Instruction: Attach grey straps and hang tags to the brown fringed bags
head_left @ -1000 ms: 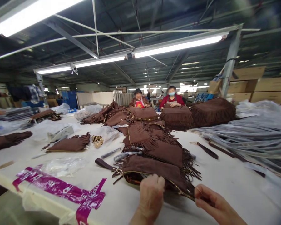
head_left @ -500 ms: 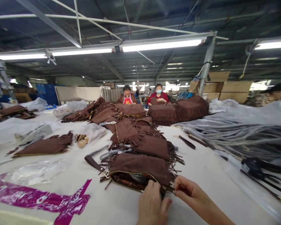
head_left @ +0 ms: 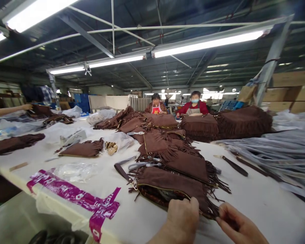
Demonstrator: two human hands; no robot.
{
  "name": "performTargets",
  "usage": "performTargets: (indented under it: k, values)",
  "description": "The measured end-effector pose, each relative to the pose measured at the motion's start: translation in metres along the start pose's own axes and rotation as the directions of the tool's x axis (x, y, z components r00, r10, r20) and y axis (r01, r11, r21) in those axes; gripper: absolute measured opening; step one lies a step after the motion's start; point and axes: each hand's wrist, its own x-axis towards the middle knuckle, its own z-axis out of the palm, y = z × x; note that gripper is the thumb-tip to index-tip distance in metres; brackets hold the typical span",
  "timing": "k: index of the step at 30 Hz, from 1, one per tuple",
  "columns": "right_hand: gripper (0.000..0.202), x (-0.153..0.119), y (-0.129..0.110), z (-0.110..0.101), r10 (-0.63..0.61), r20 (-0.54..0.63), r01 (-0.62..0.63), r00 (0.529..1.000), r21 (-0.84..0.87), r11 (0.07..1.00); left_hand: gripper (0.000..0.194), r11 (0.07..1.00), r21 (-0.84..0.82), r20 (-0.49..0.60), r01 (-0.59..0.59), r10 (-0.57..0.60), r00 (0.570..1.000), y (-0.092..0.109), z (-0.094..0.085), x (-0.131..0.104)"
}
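Tabletop: pale and broad, it carries all the leather work.
Wrapped strips: a long grey heap on the right side.
Pouch pile: brown fringed pouches, overlapping, run away from the person toward two seated co-workers.
Fringed pouch: at the near end of the pile, on the tabletop, its mouth open toward the person — patterned lining shows inside.
Left hand: fingers curled closed over the near lip of the mouth; their tips are hidden. Keeping that lip flat and the grip steady should stop the suede bunching.
Right hand: thumb and fingers drawn together in a narrow pinch on the pouch's right end. A light pull outward, level with the left hand, would likely hold the edge straight.
Wrist strap: off the pouch's left end, well apart from both hands; best left lying there.
Zip edge: gold-coloured, curving round the opening — loose fringe and lining are best kept off the teeth. The slider cannot be made out.
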Motion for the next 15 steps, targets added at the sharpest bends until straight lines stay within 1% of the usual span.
performTargets:
  k: [1,2,3,4,5,6,7,8,9,10,11,12,13,14,15]
  values:
    - [0.029,0.001,-0.008,0.001,0.009,-0.031,-0.008,0.999,0.033,0.999,0.018,0.985,-0.167,0.003,0.047,-0.047,0.999,-0.001,-0.001,0.002]
    - [0.029,0.001,-0.018,0.002,0.016,-0.057,-0.012,0.998,0.07,0.997,0.018,0.92,-0.378,0.029,0.099,-0.095,0.995,-0.002,-0.001,0.004]
    - [0.028,0.001,-0.027,0.003,0.016,-0.079,-0.008,0.997,0.107,0.994,0.017,0.79,-0.594,0.075,0.15,-0.132,0.988,-0.003,0.002,0.005]
    - [0.027,0.001,-0.036,0.003,0.013,-0.086,-0.002,0.996,0.134,0.991,0.017,0.608,-0.769,0.133,0.196,-0.147,0.98,-0.003,0.006,0.006]
    - [0.026,0.001,-0.044,0.004,0.001,-0.072,0.01,0.997,0.144,0.99,0.02,0.413,-0.879,0.196,0.239,-0.146,0.97,-0.004,0.011,0.007]
    - [0.025,0.001,-0.049,0.004,-0.012,-0.058,0.02,0.998,0.14,0.99,0.025,0.248,-0.929,0.248,0.276,-0.139,0.959,-0.005,0.017,0.007]
    - [0.024,0.001,-0.053,0.005,-0.023,-0.04,0.028,0.999,0.123,0.992,0.03,0.133,-0.946,0.278,0.297,-0.142,0.95,-0.005,0.022,0.007]
    - [0.023,0.0,-0.054,0.005,-0.034,-0.03,0.037,0.999,0.101,0.994,0.033,0.069,-0.948,0.296,0.31,-0.156,0.942,-0.006,0.026,0.007]
    - [0.022,-0.001,-0.053,0.005,-0.041,-0.025,0.043,0.999,0.074,0.996,0.033,0.054,-0.944,0.311,0.324,-0.175,0.934,-0.007,0.028,0.006]
    - [0.021,-0.003,-0.051,0.005,-0.046,-0.018,0.046,0.999,0.044,0.998,0.03,0.087,-0.937,0.318,0.339,-0.197,0.927,-0.007,0.029,0.005]
    - [0.019,-0.005,-0.048,0.005,-0.049,-0.009,0.049,0.999,0.013,0.999,0.025,0.176,-0.922,0.305,0.346,-0.22,0.926,-0.007,0.029,0.004]
    - [0.018,-0.007,-0.045,0.006,-0.05,0.005,0.05,0.999,-0.017,0.999,0.019,0.32,-0.892,0.252,0.32,-0.236,0.939,-0.005,0.027,0.003]
    - [0.016,-0.009,-0.041,0.006,-0.054,0.013,0.054,0.998,-0.045,0.998,0.012,0.502,-0.823,0.169,0.267,-0.232,0.958,-0.003,0.024,0.001]
    - [0.014,-0.011,-0.038,0.007,-0.058,0.019,0.059,0.998,-0.073,0.996,0.008,0.689,-0.697,0.078,0.198,-0.201,0.976,0.0,0.02,0.0]
    - [0.013,-0.012,-0.036,0.007,-0.061,0.021,0.063,0.998,-0.1,0.993,0.009,0.842,-0.524,0.005,0.13,-0.15,0.989,0.002,0.016,-0.001]
